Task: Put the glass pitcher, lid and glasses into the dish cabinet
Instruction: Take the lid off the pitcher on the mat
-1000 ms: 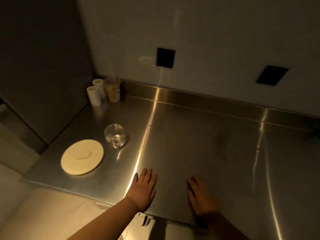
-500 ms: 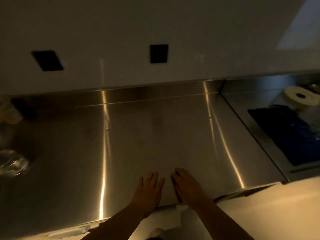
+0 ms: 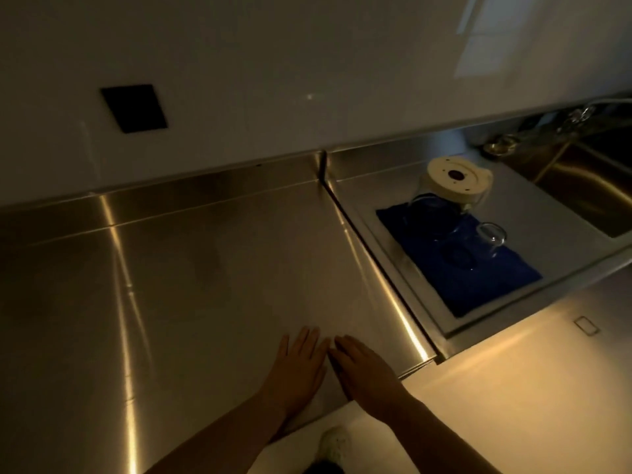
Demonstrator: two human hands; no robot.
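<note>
With both your left hand (image 3: pixel 297 367) and right hand (image 3: pixel 366 371) flat and empty, grip the slippery, breakable glass pitcher (image 3: pixel 448 196) firmly around its body.

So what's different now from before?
The view swung right: the round lid and glass by the wall slid out of sight, and the pitcher, a glass and the blue mat came in. Both hands, left and right, stayed flat and empty, now closer together.

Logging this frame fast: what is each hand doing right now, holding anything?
Left hand: open, fingers straight, flat on the steel counter, holding nothing.
Right hand: open, flat beside it, holding nothing.
</note>
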